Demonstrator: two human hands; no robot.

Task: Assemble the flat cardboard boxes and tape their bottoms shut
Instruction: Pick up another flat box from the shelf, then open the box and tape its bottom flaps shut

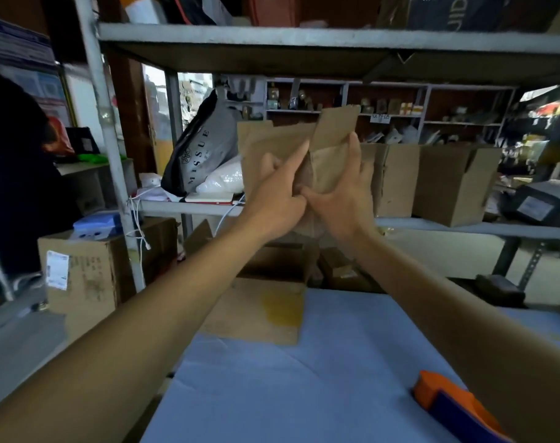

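Both hands meet in the air above the far edge of the blue-covered bench (304,378): the left hand (280,199) has its forefinger straight along the folded cardboard box (323,161), its other fingers hidden behind the board, while the right hand (346,199) grips the box with spread fingers. That box stands roughly upright, its long axis vertical, one flap (338,123) pointing up and tilted slightly right. Near the bench's near right corner lies an orange and blue tape dispenser (454,407).

grey metal shelving (272,36) | blue-covered table (304,394) | dim stockroom, daylight behind
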